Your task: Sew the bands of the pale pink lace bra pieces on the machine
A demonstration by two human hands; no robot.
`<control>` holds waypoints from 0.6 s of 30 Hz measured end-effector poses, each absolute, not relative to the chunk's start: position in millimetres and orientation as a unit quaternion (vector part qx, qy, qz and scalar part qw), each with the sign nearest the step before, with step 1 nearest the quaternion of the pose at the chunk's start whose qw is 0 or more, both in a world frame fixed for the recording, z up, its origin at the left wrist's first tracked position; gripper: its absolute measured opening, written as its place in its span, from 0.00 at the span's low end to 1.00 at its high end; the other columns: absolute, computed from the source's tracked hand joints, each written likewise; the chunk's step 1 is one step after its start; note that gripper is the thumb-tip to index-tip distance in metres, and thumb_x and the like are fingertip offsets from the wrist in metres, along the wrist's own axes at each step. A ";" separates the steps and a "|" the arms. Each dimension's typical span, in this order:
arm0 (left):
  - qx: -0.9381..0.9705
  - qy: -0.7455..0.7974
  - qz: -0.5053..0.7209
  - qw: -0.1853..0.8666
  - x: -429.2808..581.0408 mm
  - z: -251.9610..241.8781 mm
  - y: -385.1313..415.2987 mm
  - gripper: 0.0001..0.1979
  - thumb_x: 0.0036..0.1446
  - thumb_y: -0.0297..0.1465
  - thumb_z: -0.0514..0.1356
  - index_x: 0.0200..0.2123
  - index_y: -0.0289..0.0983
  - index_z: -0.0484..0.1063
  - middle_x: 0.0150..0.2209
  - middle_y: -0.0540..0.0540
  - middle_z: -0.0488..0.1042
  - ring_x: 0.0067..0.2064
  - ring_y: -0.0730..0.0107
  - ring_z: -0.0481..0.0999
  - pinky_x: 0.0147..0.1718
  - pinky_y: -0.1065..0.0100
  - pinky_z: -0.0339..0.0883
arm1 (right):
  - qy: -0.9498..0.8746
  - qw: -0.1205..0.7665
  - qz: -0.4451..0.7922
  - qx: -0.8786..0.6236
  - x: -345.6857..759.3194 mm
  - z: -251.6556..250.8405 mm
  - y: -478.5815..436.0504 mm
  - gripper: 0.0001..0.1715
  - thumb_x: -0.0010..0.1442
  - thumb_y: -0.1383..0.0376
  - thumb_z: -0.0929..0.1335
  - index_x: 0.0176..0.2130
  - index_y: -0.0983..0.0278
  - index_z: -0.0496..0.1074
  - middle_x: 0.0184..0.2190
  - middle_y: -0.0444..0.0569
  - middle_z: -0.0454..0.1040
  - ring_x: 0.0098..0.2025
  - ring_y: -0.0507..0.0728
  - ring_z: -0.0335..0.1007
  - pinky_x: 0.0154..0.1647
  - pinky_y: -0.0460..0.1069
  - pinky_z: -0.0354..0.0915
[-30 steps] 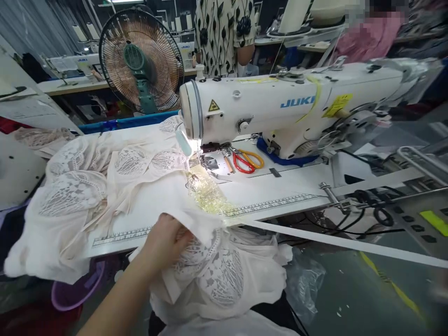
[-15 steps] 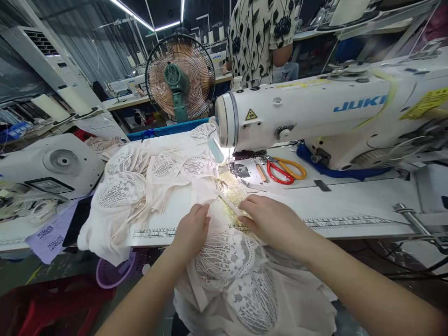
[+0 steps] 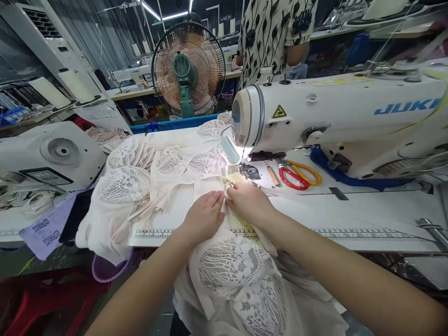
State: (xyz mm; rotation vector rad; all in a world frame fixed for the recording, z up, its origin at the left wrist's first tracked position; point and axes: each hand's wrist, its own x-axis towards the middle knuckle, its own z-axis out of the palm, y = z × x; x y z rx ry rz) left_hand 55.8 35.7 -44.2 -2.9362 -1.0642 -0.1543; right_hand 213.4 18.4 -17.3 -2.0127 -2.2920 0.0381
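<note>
A cream lace garment hangs over the table's front edge, its upper part lying under the sewing machine's head. My left hand presses on the pale fabric left of the seam, fingers together and thumb close beside them, closed on the cloth. Just in front of the lit needle area, my right hand is closed, its fingertips pinching the garment's edge. The two hands nearly meet. Yellowish shiny material shows partly beneath the right hand. The needle and the fabric between the fingertips are hard to make out.
More lace garments are heaped at left. Red-handled scissors, orange-handled scissors and a small wooden-handled tool lie right of the needle. A fan and a person are behind. A purple basket stands below.
My right hand has moved forward and left toward the needle, drawing close to my left hand. The left hand has shifted slightly right. The thin pale strip between them is now mostly covered.
</note>
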 end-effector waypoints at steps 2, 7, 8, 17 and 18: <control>-0.939 -0.338 -0.053 0.007 54.5 -46.8 34.9 0.24 0.62 0.35 0.47 0.57 0.27 0.58 0.59 0.37 0.60 0.61 0.58 0.57 0.59 0.58 0.51 | -0.757 0.045 0.012 -0.652 211.0 -18.8 23.3 0.12 0.58 0.68 0.59 0.31 0.65 0.70 0.29 0.51 0.68 0.30 0.55 0.62 0.22 0.48 0.43; -0.939 -0.339 -0.063 0.010 52.8 -49.0 33.9 0.25 0.62 0.37 0.47 0.57 0.28 0.58 0.59 0.39 0.60 0.61 0.58 0.56 0.59 0.58 0.51 | -0.762 0.046 0.018 -0.646 208.5 -19.8 30.1 0.12 0.56 0.70 0.59 0.33 0.65 0.70 0.30 0.51 0.68 0.29 0.55 0.61 0.22 0.48 0.44; -0.938 -0.339 -0.068 0.010 52.7 -49.5 33.9 0.25 0.62 0.37 0.47 0.57 0.28 0.59 0.59 0.39 0.61 0.61 0.57 0.56 0.59 0.58 0.51 | -0.762 0.047 0.021 -0.646 209.4 -19.3 30.1 0.12 0.57 0.69 0.58 0.34 0.64 0.70 0.30 0.50 0.69 0.29 0.54 0.61 0.22 0.48 0.44; -0.938 -0.332 -0.102 0.002 50.3 -47.0 28.3 0.24 0.61 0.37 0.46 0.56 0.29 0.61 0.57 0.40 0.64 0.55 0.55 0.62 0.53 0.57 0.57 | -0.780 0.041 0.057 -0.622 219.7 -12.6 29.4 0.17 0.59 0.62 0.59 0.26 0.63 0.73 0.32 0.48 0.71 0.35 0.55 0.63 0.23 0.47 0.46; -0.938 -0.330 -0.106 0.001 49.9 -46.3 27.9 0.24 0.61 0.37 0.47 0.55 0.28 0.62 0.56 0.40 0.65 0.54 0.55 0.62 0.53 0.56 0.57 | -0.778 0.041 0.061 -0.623 219.2 -12.2 30.5 0.17 0.59 0.63 0.59 0.26 0.63 0.73 0.32 0.49 0.70 0.34 0.55 0.63 0.22 0.47 0.47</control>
